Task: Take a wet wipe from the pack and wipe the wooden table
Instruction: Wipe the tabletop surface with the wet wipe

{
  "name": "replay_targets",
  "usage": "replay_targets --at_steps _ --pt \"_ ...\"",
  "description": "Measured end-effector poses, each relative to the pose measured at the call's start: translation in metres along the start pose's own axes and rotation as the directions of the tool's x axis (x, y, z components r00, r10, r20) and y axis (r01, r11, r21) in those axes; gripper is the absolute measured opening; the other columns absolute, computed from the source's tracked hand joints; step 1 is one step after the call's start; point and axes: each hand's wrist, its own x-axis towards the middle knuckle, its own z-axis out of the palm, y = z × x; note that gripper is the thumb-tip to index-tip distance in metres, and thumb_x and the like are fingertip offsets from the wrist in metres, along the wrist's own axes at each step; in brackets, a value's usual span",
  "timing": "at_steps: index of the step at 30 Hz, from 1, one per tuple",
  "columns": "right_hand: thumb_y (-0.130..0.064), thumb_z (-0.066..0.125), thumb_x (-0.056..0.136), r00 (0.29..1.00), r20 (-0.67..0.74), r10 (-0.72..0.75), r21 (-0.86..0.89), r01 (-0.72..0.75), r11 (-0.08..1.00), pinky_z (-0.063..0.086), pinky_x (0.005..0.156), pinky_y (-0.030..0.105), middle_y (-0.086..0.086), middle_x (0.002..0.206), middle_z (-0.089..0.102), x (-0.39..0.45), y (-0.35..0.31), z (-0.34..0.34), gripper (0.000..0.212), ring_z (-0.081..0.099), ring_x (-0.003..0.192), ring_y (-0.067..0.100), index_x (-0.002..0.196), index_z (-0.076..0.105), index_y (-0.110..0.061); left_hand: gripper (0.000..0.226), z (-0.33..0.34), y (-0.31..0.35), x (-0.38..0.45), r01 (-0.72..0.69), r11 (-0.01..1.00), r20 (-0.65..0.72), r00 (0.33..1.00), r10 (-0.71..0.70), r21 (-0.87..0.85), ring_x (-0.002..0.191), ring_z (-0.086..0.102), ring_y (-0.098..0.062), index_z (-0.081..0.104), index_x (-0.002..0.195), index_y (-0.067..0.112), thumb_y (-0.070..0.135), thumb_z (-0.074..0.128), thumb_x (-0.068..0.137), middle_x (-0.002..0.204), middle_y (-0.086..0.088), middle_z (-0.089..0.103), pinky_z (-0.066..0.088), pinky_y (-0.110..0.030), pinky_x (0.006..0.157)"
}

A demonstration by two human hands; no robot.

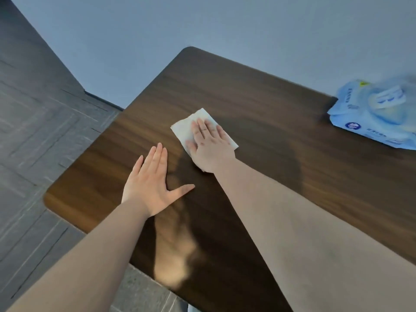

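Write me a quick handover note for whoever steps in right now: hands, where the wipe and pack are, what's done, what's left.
Right hand: flat, palm down, pressing the white wet wipe onto the wooden table, near the middle of the top.
Left hand: open and empty, flat on the table beside the right, bracing.
Wipe pack: blue, lying at the table's far right edge, clear of both hands.
Done: one wipe is out of the pack and on the wood.
Left: wiping the top; how much is already covered cannot be told from this view. The area toward the pack and the near edge probably still needs passes.
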Motion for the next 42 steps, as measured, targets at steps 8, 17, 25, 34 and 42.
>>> replay_targets --at_steps 8,17,25,34,42 --pt "-0.045 0.009 0.099 0.995 -0.002 -0.104 -0.055 0.103 0.993 -0.006 0.119 0.037 -0.001 0.161 -0.004 0.079 -0.054 0.000 0.059 -0.007 0.147 0.016 0.152 -0.001 -0.019 0.114 0.005 -0.006 -0.002 -0.013 0.998 -0.100 0.995 0.007 -0.054 0.145 -0.009 -0.013 -0.005 0.150 0.017 0.090 0.000 0.061 0.159 0.002 -0.007 -0.004 -0.036 0.118" --pt "-0.047 0.010 0.099 0.997 0.012 -0.081 -0.021 0.082 0.996 -0.008 0.117 0.035 -0.003 0.161 -0.007 0.047 -0.036 0.003 0.060 -0.009 0.147 0.013 0.152 -0.004 -0.020 0.111 0.007 -0.007 -0.002 0.001 0.998 -0.078 0.997 -0.006 -0.059 0.145 -0.009 -0.013 -0.005 0.150 0.018 0.090 0.011 0.066 0.160 0.003 -0.008 -0.006 -0.035 0.118" --pt "-0.049 0.007 0.098 0.983 -0.036 0.178 -0.016 -0.179 0.984 -0.007 0.118 0.033 -0.004 0.161 -0.008 -0.052 0.035 0.009 0.061 -0.011 0.146 0.011 0.151 -0.007 -0.020 0.105 -0.012 0.006 -0.003 -0.069 0.994 0.128 0.990 0.057 0.088 0.145 -0.012 -0.015 -0.010 0.148 0.012 0.083 0.007 0.073 0.159 -0.002 -0.013 0.000 -0.036 0.119" --pt "-0.051 0.002 0.097 0.928 -0.037 0.370 -0.009 -0.371 0.929 -0.011 0.117 0.032 -0.004 0.160 -0.012 -0.165 0.141 0.005 0.062 -0.015 0.145 0.011 0.150 -0.012 -0.022 0.092 -0.006 0.135 -0.028 -0.458 0.887 0.066 0.888 0.454 0.058 0.140 -0.017 -0.004 -0.009 0.149 0.015 0.075 0.006 0.079 0.157 0.005 -0.015 -0.007 -0.031 0.116" --pt "-0.051 0.003 0.097 0.787 -0.084 0.612 0.044 -0.610 0.791 -0.010 0.117 0.032 -0.004 0.160 -0.010 -0.293 0.257 0.005 0.062 -0.011 0.146 0.012 0.150 -0.009 -0.021 0.089 0.019 0.286 -0.040 -0.682 0.727 0.089 0.731 0.676 0.079 0.135 -0.022 -0.003 -0.010 0.148 0.016 0.074 0.006 0.082 0.155 0.004 -0.017 -0.010 -0.031 0.114"
